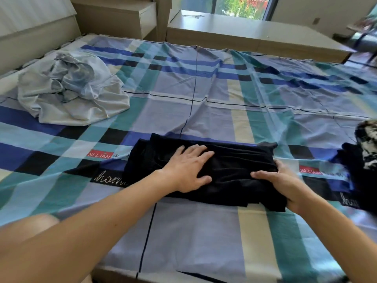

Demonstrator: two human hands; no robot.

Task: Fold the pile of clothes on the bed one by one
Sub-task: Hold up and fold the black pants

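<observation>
The left hand (187, 168) lay flat on the soft, limp garment (234, 166). The right hand (285, 184) pinched its right edge, probably the best hold.

Background only. Pale padded headboard (30, 23) at 10 o'clock, with a beige nightstand (122, 16) at 11 just beside it. A long low beige desk (255, 32) runs from 12 to 2 along the far side. A small flat item (192, 16) lies on its top near 12 — too blurred to identify. Window (195, 3) at 12 behind the desk, green foliage with red patches (242, 7) outside. Wall socket (316, 21) at 1. Dark chair-like frame (363, 38) at 2 — blurred.
</observation>
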